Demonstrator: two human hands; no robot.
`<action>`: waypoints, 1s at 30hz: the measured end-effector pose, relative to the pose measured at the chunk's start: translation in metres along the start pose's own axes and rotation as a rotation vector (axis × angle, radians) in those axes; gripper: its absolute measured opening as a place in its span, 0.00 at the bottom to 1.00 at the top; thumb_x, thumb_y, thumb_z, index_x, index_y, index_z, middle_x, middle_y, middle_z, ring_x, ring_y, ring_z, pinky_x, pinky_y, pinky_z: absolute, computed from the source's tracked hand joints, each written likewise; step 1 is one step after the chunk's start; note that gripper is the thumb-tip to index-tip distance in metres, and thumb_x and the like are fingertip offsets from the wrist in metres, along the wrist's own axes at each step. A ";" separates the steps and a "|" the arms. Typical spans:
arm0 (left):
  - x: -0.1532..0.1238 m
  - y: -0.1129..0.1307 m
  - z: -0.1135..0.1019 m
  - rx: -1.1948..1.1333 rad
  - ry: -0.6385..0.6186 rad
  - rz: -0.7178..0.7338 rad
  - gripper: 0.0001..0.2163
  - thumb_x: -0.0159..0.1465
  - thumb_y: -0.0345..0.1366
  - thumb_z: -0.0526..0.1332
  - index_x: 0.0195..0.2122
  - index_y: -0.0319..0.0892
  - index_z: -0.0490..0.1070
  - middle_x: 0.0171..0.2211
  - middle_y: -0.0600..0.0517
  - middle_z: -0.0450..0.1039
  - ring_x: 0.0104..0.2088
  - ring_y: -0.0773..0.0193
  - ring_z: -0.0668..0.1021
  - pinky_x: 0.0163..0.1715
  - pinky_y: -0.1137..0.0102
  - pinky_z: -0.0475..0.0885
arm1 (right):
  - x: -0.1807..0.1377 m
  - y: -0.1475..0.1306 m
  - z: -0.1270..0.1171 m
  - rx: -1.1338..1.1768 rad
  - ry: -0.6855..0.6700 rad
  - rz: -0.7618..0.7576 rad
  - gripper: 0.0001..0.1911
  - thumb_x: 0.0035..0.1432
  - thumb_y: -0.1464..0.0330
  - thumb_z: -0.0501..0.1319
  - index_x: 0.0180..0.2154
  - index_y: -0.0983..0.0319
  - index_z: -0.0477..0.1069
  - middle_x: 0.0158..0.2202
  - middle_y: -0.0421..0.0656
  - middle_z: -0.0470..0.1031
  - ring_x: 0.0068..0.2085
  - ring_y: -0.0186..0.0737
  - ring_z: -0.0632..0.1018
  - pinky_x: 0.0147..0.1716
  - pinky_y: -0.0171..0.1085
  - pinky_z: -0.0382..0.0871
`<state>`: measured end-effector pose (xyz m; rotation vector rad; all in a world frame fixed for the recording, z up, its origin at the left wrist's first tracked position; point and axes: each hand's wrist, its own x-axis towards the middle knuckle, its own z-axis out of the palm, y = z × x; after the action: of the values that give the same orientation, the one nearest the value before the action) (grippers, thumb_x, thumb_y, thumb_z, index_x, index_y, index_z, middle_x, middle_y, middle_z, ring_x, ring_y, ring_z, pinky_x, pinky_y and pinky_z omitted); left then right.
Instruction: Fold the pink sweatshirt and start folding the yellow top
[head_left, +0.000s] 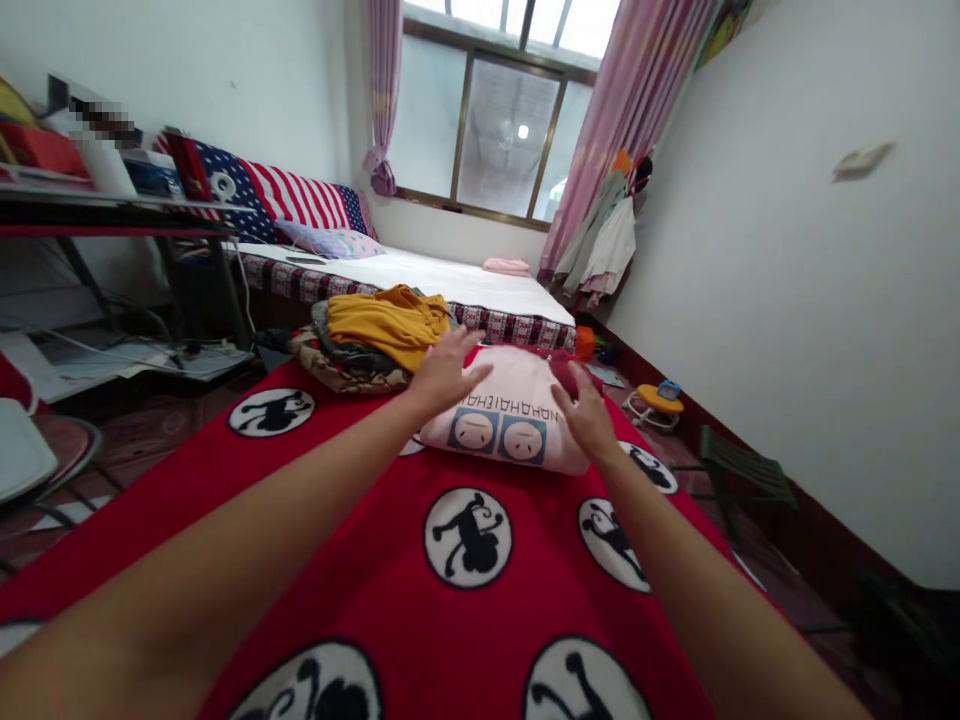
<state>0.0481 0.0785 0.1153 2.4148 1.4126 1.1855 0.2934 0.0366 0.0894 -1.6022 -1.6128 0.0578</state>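
Note:
On the red blanket [394,530] lies a pale pink, plump cloth bundle [517,385] with printed letters and two blue face squares. I cannot tell whether it is a folded garment or a small pillow. My left hand [448,378] is at its left upper side, fingers spread. Over its right side is my right hand [587,412], fingers also apart. Whether either hand touches the cloth is unclear. Left of the bundle is a pile of folded clothes, with a mustard-yellow garment [390,325] on top. Some maroon cloth [574,375] shows behind the right hand.
A bed with a white sheet [427,268] stands beyond, under the window. At left is a cluttered desk [112,205], with a chair [26,455] nearer me. Along the right wall are a yellow stool [656,400] and a dark folding stool [746,468]. Clothes [611,245] hang by the curtain.

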 end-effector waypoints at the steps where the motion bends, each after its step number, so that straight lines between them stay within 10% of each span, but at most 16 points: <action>1: -0.014 -0.005 0.018 0.065 -0.144 -0.013 0.24 0.64 0.48 0.59 0.60 0.46 0.67 0.66 0.44 0.57 0.66 0.43 0.56 0.62 0.45 0.54 | -0.012 0.006 0.016 -0.031 -0.062 0.002 0.27 0.62 0.59 0.58 0.61 0.61 0.63 0.63 0.50 0.64 0.64 0.52 0.61 0.64 0.57 0.46; 3: -0.048 -0.015 0.052 0.136 -0.317 -0.057 0.24 0.64 0.52 0.57 0.60 0.53 0.67 0.66 0.47 0.57 0.67 0.44 0.56 0.61 0.43 0.54 | -0.038 0.018 0.042 -0.165 -0.183 0.015 0.25 0.64 0.57 0.55 0.61 0.56 0.64 0.64 0.47 0.62 0.65 0.52 0.60 0.63 0.58 0.48; 8: -0.084 -0.035 0.084 0.127 -0.133 -0.162 0.24 0.66 0.52 0.54 0.59 0.47 0.67 0.66 0.44 0.56 0.66 0.50 0.59 0.62 0.54 0.58 | -0.059 0.033 0.060 -0.371 -0.134 0.114 0.33 0.65 0.52 0.51 0.65 0.60 0.55 0.70 0.51 0.48 0.69 0.52 0.51 0.61 0.51 0.55; 14: -0.071 -0.041 0.073 -0.016 0.075 -0.390 0.24 0.60 0.42 0.64 0.55 0.38 0.66 0.49 0.41 0.74 0.50 0.50 0.75 0.52 0.60 0.69 | -0.048 0.037 0.056 -0.261 0.009 0.325 0.43 0.56 0.48 0.59 0.65 0.63 0.53 0.58 0.57 0.67 0.55 0.60 0.72 0.51 0.52 0.67; 23: -0.085 -0.010 0.015 -0.113 -0.075 -0.284 0.18 0.54 0.37 0.65 0.46 0.39 0.73 0.36 0.47 0.78 0.37 0.56 0.79 0.38 0.67 0.72 | -0.058 0.022 0.006 0.038 -0.075 0.132 0.25 0.51 0.62 0.64 0.50 0.66 0.73 0.49 0.52 0.77 0.49 0.50 0.77 0.49 0.44 0.68; 27: -0.127 -0.004 -0.024 -0.119 -0.391 -0.218 0.15 0.51 0.40 0.65 0.41 0.42 0.73 0.29 0.53 0.76 0.29 0.60 0.77 0.29 0.70 0.69 | -0.098 0.017 -0.032 -0.193 -0.351 0.121 0.13 0.54 0.58 0.61 0.36 0.59 0.77 0.34 0.44 0.78 0.37 0.48 0.78 0.37 0.43 0.69; 30: -0.139 -0.007 -0.021 -0.112 -0.353 -0.286 0.26 0.52 0.44 0.66 0.52 0.42 0.69 0.40 0.48 0.78 0.35 0.56 0.79 0.35 0.66 0.72 | -0.104 0.020 -0.030 -0.299 -0.343 0.117 0.16 0.54 0.57 0.61 0.37 0.61 0.76 0.37 0.48 0.77 0.39 0.49 0.77 0.39 0.43 0.69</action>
<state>-0.0079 -0.0310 0.0474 2.1222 1.4665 0.7117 0.3085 -0.0631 0.0444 -2.0018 -1.8521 0.1677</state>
